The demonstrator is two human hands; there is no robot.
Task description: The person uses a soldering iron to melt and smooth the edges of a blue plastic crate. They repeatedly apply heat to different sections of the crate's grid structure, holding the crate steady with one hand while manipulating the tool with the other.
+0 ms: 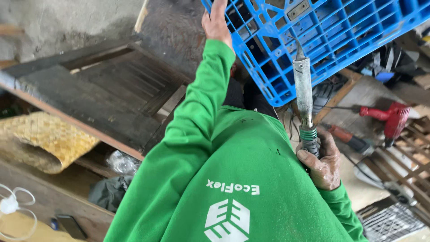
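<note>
A blue plastic pallet (322, 40) is steadied at its edge by the left hand (216, 22), fingers wrapped over the rim. A soldering iron (303, 85) is gripped by the closed right hand (323, 161), its long axis pointing up, tip touching the pallet's grid.

Cluttered floor (358, 96), red drill (389, 117)

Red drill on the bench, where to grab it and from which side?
Judging by its pose, take the red drill by its handle, the stub pointing down toward the slatted wood, coming from above. It lies flat with its bit pointing left toward the blue crate, and its right side looks less cluttered.
</note>
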